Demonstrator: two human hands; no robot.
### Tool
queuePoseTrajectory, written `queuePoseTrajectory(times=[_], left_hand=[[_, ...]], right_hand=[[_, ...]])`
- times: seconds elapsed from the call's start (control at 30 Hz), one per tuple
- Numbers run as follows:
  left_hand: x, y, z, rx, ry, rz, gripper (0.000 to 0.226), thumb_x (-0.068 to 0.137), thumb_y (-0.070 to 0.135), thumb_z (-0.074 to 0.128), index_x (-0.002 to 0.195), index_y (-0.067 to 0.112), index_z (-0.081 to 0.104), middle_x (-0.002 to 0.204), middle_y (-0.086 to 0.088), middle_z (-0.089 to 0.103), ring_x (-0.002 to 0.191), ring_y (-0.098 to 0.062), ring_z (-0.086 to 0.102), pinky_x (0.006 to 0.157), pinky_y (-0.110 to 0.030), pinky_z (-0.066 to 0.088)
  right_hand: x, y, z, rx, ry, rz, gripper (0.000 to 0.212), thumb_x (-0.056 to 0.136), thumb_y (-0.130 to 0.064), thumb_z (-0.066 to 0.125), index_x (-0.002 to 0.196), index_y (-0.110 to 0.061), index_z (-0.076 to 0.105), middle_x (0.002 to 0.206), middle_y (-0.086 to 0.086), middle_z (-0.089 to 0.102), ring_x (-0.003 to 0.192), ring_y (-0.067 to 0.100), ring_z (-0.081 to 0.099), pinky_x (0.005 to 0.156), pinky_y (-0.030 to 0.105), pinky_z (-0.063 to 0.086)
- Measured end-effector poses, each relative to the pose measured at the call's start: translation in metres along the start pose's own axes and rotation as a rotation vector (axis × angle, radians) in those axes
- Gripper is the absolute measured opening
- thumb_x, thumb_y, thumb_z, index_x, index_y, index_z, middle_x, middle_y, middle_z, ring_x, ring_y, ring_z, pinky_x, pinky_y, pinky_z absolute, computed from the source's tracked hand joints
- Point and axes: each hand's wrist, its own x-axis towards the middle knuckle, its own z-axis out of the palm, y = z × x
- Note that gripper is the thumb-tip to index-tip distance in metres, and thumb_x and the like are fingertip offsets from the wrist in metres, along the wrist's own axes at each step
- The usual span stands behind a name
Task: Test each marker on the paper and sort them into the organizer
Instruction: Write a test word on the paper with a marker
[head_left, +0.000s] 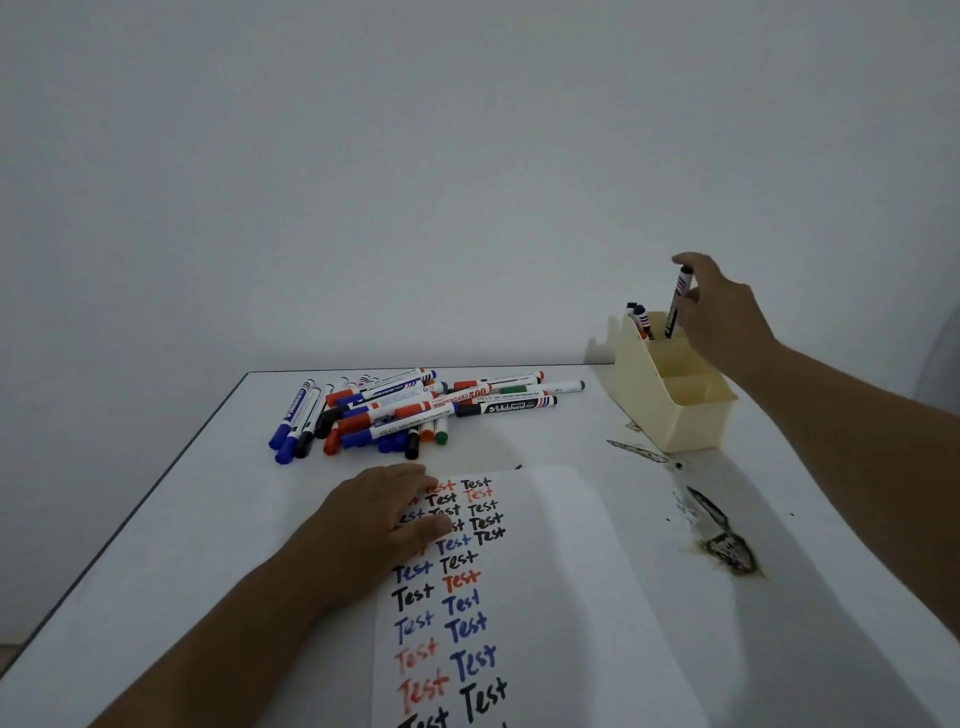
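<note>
Right hand (724, 312): pinches black whiteboard marker (678, 304) upright, tip inside cream organizer (675, 400) far compartment, beside two sorted markers (640, 318). Left hand (387, 512): flat, pressing test paper (519, 597). Outstanding: large marker pile (410, 410), well left of grip; nearer compartments unfilled.

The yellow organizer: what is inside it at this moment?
The organizer holds two markers standing in its far compartment. The right hand holds a third marker upright, its lower end inside. The nearer compartments look empty; their bottoms are partly hidden by the walls.
</note>
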Motion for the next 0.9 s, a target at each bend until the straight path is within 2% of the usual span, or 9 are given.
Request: queuePoseTrajectory(times=[0.13,0.23,0.27,0.37,0.47,0.57,0.7,0.8,0.9], left_hand=[[0.002,-0.002,0.000,-0.009,-0.002,0.000,0.091,0.069,0.087,0.021,0.145,0.039,0.034,0.153,0.018,0.031,0.139,-0.004,0.028,0.114,-0.031,0.025],[0.003,-0.002,0.000,-0.006,-0.001,-0.006,0.087,0.072,0.084,0.025,0.145,0.039,0.034,0.153,0.018,0.031,0.139,-0.004,0.028,0.113,-0.031,0.025],[0.003,-0.002,-0.001,-0.004,-0.001,-0.006,0.085,0.074,0.083,0.026,0.146,0.038,0.034,0.153,0.018,0.031,0.139,-0.004,0.027,0.113,-0.031,0.025],[0.003,-0.001,-0.001,-0.002,-0.007,-0.007,0.084,0.074,0.082,0.026,0.146,0.038,0.034,0.153,0.018,0.030,0.139,-0.004,0.027,0.114,-0.031,0.024],[0.003,-0.001,-0.001,-0.002,-0.008,-0.013,0.082,0.075,0.081,0.029,0.145,0.039,0.034,0.153,0.018,0.031,0.138,-0.003,0.027,0.114,-0.030,0.025],[0.003,-0.002,0.000,-0.001,-0.003,-0.020,0.080,0.077,0.080,0.031,0.145,0.039,0.034,0.153,0.018,0.031,0.138,-0.004,0.028,0.114,-0.031,0.025],[0.004,-0.002,0.000,-0.006,-0.012,-0.023,0.082,0.075,0.082,0.030,0.146,0.039,0.033,0.153,0.018,0.030,0.139,-0.004,0.027,0.115,-0.032,0.025],[0.003,-0.001,0.000,-0.007,-0.009,-0.027,0.081,0.076,0.082,0.031,0.145,0.040,0.033,0.153,0.019,0.030,0.139,-0.004,0.028,0.115,-0.032,0.025],[0.003,0.001,-0.001,-0.010,-0.009,-0.030,0.077,0.079,0.079,0.034,0.145,0.040,0.034,0.153,0.019,0.031,0.138,-0.004,0.028,0.115,-0.032,0.026]], right_hand=[[0.008,0.008,0.010,-0.132,-0.103,0.019,0.036,0.105,-0.022,0.040,0.136,-0.039,0.046,0.098,0.013,0.069,0.078,0.032,0.066,0.075,0.046,0.057],[0.009,0.015,0.015,-0.233,-0.192,0.036,0.044,0.105,-0.021,0.043,0.147,-0.035,0.045,0.125,0.012,0.065,0.102,0.032,0.064,0.091,0.045,0.054],[0.009,0.016,0.016,-0.239,-0.193,0.064,0.047,0.104,-0.022,0.043,0.149,-0.036,0.042,0.122,0.011,0.065,0.102,0.032,0.063,0.091,0.045,0.054],[0.007,0.014,0.021,-0.242,-0.121,0.041,0.051,0.102,-0.025,0.043,0.151,-0.034,0.038,0.107,0.011,0.067,0.104,0.036,0.059,0.085,0.049,0.055],[-0.002,-0.001,0.026,-0.240,-0.029,-0.030,0.046,0.101,-0.024,0.049,0.146,-0.030,0.046,0.120,0.005,0.065,0.123,0.036,0.048,0.090,0.050,0.052],[-0.017,-0.027,0.033,-0.297,0.034,-0.218,0.042,0.097,-0.023,0.054,0.139,-0.027,0.056,0.127,0.005,0.062,0.120,0.037,0.047,0.092,0.050,0.049],[-0.028,-0.048,0.058,-0.354,-0.162,-0.487,0.036,0.096,-0.026,0.058,0.131,-0.029,0.063,0.125,0.005,0.063,0.114,0.037,0.052,0.097,0.049,0.046],[-0.040,-0.060,0.080,-0.405,-0.385,-0.538,0.036,0.099,-0.032,0.055,0.135,-0.033,0.061,0.131,0.001,0.058,0.122,0.031,0.045,0.099,0.045,0.043],[-0.052,-0.063,0.100,-0.547,-0.462,-0.581,0.040,0.101,-0.041,0.051,0.140,-0.031,0.055,0.136,0.003,0.053,0.123,0.031,0.041,0.097,0.044,0.043]])
